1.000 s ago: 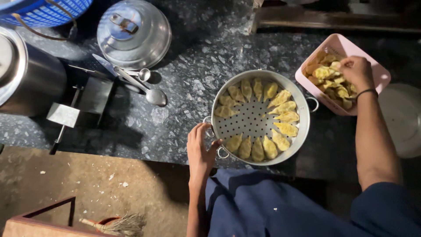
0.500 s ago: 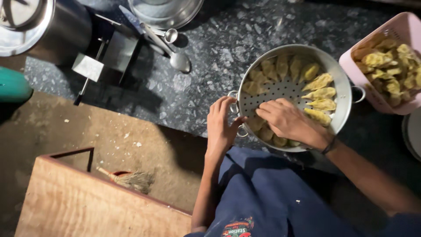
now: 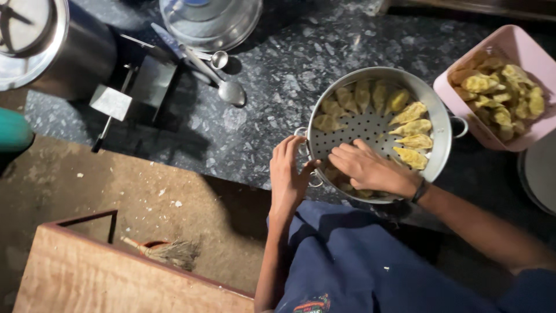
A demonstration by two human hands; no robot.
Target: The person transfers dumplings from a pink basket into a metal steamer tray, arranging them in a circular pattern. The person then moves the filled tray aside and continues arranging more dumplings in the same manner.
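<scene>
A round metal steamer tray (image 3: 440,124) with a perforated bottom sits on the dark speckled counter, with several pale folded dumplings (image 3: 412,126) laid around its inside. My left hand (image 3: 288,177) grips the tray's near-left handle and rim. My right hand (image 3: 370,169) reaches into the tray's near side, palm down, fingers bent over dumplings there; whether it holds one is hidden. A pink rectangular tub (image 3: 509,52) piled with more dumplings (image 3: 501,95) stands to the tray's right.
A steel ladle (image 3: 223,87) and small spoon lie left of the tray. A glass-lidded pot (image 3: 211,20) is at the back, a large steel vessel (image 3: 52,52) at far left. Below the counter edge: dirt floor, a wooden box (image 3: 116,278), a small broom (image 3: 165,252).
My right hand left the pink tub and came down into the near side of the steamer tray. The view shifted left and downward. My left hand stays on the tray's handle.
</scene>
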